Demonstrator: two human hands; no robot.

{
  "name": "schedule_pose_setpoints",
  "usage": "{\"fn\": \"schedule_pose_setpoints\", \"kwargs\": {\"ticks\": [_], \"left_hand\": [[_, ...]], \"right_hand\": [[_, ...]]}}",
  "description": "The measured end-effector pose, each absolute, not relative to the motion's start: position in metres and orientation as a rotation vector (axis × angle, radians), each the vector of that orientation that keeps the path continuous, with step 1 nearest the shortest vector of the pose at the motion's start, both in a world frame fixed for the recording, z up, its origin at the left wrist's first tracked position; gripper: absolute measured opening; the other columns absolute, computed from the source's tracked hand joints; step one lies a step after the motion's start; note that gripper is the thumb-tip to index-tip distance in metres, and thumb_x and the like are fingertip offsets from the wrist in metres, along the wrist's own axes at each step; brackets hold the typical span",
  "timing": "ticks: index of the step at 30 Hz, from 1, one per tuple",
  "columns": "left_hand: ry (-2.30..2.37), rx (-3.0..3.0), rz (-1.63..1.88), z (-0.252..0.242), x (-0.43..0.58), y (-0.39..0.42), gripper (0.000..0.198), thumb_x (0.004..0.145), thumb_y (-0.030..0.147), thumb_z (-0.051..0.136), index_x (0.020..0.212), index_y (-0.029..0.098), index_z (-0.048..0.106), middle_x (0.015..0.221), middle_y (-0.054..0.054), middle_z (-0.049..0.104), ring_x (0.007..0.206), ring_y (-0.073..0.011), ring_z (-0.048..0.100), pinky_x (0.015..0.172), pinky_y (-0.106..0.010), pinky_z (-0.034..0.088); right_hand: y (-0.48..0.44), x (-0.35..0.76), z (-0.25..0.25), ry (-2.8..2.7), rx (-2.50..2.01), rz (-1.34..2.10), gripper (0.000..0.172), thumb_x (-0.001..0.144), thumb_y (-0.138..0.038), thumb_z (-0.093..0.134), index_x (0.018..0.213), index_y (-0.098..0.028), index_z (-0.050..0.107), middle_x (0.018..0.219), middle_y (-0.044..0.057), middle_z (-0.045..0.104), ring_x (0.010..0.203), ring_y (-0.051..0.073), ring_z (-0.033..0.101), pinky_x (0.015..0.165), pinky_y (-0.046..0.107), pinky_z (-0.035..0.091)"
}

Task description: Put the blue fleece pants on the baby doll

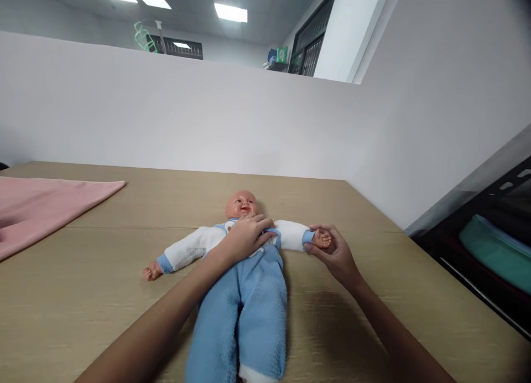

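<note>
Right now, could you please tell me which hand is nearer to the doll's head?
Left: the left hand lies on the doll just below its head, while the right hand is farther away, at the blue cuff of its outstretched arm.

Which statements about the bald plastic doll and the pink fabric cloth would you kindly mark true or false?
1. The person's right-hand grip holds the bald plastic doll by one blue-cuffed wrist. True.
2. The person's left-hand grip covers the doll's feet. False: the left-hand grip rests on its chest.
3. The doll lies face down. False: it lies face up.
4. The pink fabric cloth lies on the left part of the pale brown table. True.
5. The doll's fuzzy trousers are green. False: they are blue.
</note>
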State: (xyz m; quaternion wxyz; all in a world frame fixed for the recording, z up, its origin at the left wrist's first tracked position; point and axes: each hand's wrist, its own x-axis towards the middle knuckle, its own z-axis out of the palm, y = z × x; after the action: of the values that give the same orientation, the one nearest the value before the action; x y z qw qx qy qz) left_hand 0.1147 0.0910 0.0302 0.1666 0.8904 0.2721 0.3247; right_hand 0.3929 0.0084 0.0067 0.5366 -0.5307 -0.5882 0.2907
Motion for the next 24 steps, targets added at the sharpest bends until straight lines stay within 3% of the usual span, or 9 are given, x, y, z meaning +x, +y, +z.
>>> {"fn": "schedule_pose_setpoints", "kwargs": {"ticks": [5,8,11,13,17,20,24], "left_hand": [[0.563,2.612,0.924,0.037,0.103,0.078,0.036,0.11,0.045,0.05,0.119,0.024,0.078,0.109,-0.013,0.073,0.1,-0.0278,0.067,0.089,-0.036,0.048],[0.431,2.64,1.008,0.037,0.098,0.074,0.031,0.108,0.041,0.054,0.116,0.027,0.082,0.106,-0.012,0.076,0.096,-0.0268,0.07,0.087,-0.036,0.05],[0.379,2.614,1.098,0.036,0.094,0.072,0.026,0.104,0.037,0.06,0.111,0.027,0.083,0.101,-0.012,0.077,0.091,-0.0268,0.069,0.086,-0.038,0.051],[0.354,2.531,1.124,0.036,0.094,0.071,0.025,0.104,0.037,0.061,0.108,0.024,0.081,0.099,-0.013,0.075,0.092,-0.0267,0.069,0.086,-0.038,0.051],[0.409,2.277,1.221,0.04,0.101,0.072,0.021,0.103,0.039,0.064,0.097,0.021,0.073,0.093,-0.008,0.068,0.089,-0.0237,0.064,0.085,-0.037,0.05],[0.526,2.107,1.239,0.043,0.108,0.076,0.02,0.101,0.04,0.069,0.094,0.021,0.068,0.096,-0.005,0.065,0.093,-0.0224,0.062,0.089,-0.036,0.048],[0.616,2.098,1.163,0.04,0.112,0.083,0.018,0.1,0.037,0.07,0.097,0.02,0.069,0.107,-0.007,0.063,0.107,-0.0246,0.061,0.1,-0.038,0.047]], "right_hand": [[0.033,0.36,0.02,-1.388,-1.179,0.691,0.055,0.073,-0.043,0.094,0.11,-0.025,0.058,0.095,0.002,0.069,0.085,0.021,0.069,0.076,0.034,0.061],[0.036,0.334,0.022,-1.594,-1.146,0.679,0.045,0.076,-0.03,0.088,0.107,-0.025,0.056,0.086,-0.001,0.067,0.077,0.02,0.069,0.072,0.033,0.059],[0.028,0.319,0.022,-1.799,-1.094,0.625,0.03,0.08,-0.018,0.077,0.105,-0.024,0.06,0.097,0.002,0.064,0.08,0.018,0.067,0.071,0.03,0.057],[0.022,0.319,0.024,-1.864,-1.075,0.635,0.029,0.083,-0.016,0.072,0.11,-0.025,0.063,0.108,0.004,0.062,0.088,0.019,0.067,0.074,0.03,0.058],[0.01,0.328,0.027,-1.987,-1.003,0.679,0.026,0.095,-0.022,0.067,0.121,-0.027,0.069,0.124,0.009,0.06,0.114,0.025,0.064,0.097,0.039,0.058],[0.005,0.325,0.023,-1.886,-0.956,0.826,0.016,0.097,-0.035,0.071,0.11,-0.027,0.075,0.119,0.009,0.065,0.119,0.027,0.061,0.112,0.044,0.05],[0.006,0.307,0.002,-1.231,-0.991,1.186,0.033,0.093,-0.057,0.069,0.095,-0.025,0.071,0.1,0.007,0.069,0.098,0.026,0.066,0.097,0.044,0.058]]}}
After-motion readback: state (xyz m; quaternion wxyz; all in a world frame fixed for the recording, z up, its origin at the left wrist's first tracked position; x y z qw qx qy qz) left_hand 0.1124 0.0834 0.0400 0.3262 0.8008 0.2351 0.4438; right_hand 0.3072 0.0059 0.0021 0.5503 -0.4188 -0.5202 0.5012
